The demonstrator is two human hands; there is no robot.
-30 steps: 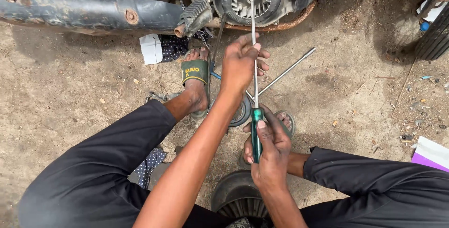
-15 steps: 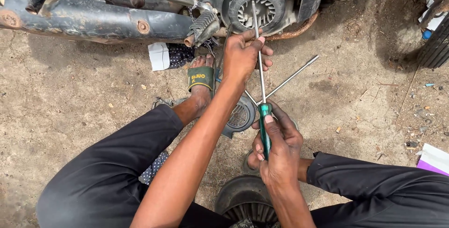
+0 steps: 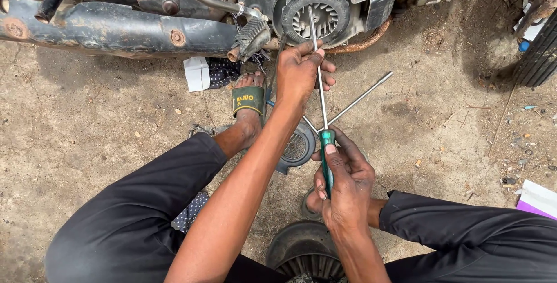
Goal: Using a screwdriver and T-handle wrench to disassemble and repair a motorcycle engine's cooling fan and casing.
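1. The green handle of a long screwdriver (image 3: 322, 109) is wrapped by the right hand (image 3: 343, 185), fingers closed around it and the thumb laid along the top, so that the tool can be turned and pushed from the rear.
2. The bare steel shaft is pinched further up by the left hand (image 3: 300, 74), fingertips closed on it just short of the tip; the long blade is thereby steadied and kept on line.
3. The tip is held against the round finned fan (image 3: 316, 17) of the engine, inside its open housing; exactly what the tip meets cannot be told.
4. A round slotted cover (image 3: 297, 148) lies on the dirt beneath the forearm, apparently set aside so that the fan is exposed.
5. A long rod-shaped wrench (image 3: 361, 96) lies on the ground just beside the screwdriver's shaft, kept within reach.
6. A sandalled foot (image 3: 248, 104) is planted close under the rusted exhaust pipe (image 3: 116, 27), so that the body is braced near the engine.
7. A tyre (image 3: 542, 56) stands at the right edge, well apart from the work.
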